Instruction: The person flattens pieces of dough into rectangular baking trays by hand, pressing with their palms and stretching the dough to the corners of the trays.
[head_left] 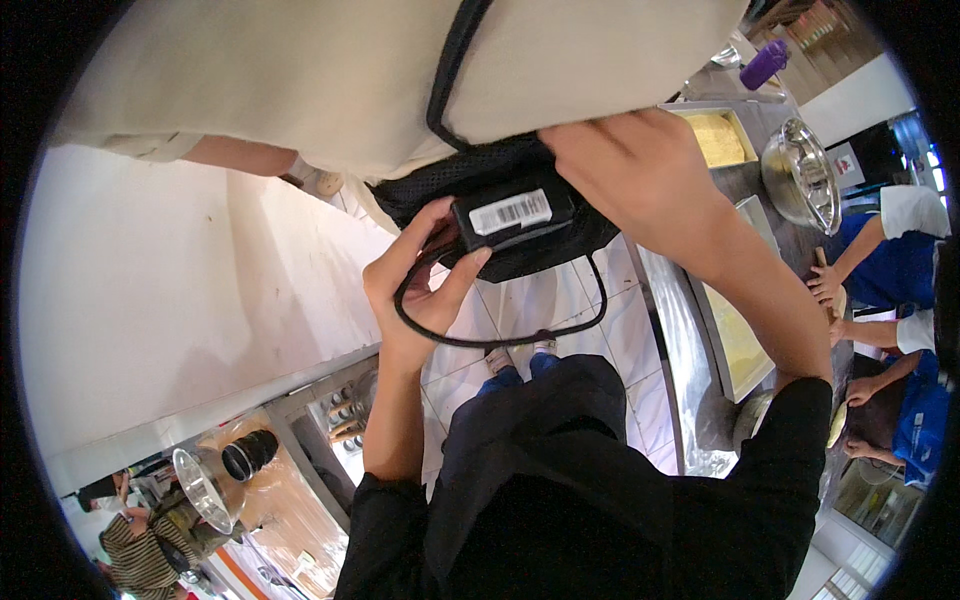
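A black box-shaped device point(560, 205) with a white barcode label sits partly inside a black mesh pouch point(410, 195). My left hand point(415, 275) pinches the device's left end between thumb and fingers. On the other side, my right hand point(640, 180) has its fingers curled over the pouch's upper right edge; the fingertips are hidden there. A thin black cord point(500, 343) loops below the pouch and passes across my left hand. The pouch lies against the beige top point(300, 70) of a person close in front of me, which a black strap point(450, 75) crosses.
At right, a worktop bears a steel bowl point(800, 180), a tray with yellow contents point(715, 138) and a purple bottle point(765, 65). Co-workers in blue point(920, 430) work along it. At lower left, another table point(290, 530) holds a bowl point(205, 490) and black round tins point(250, 455).
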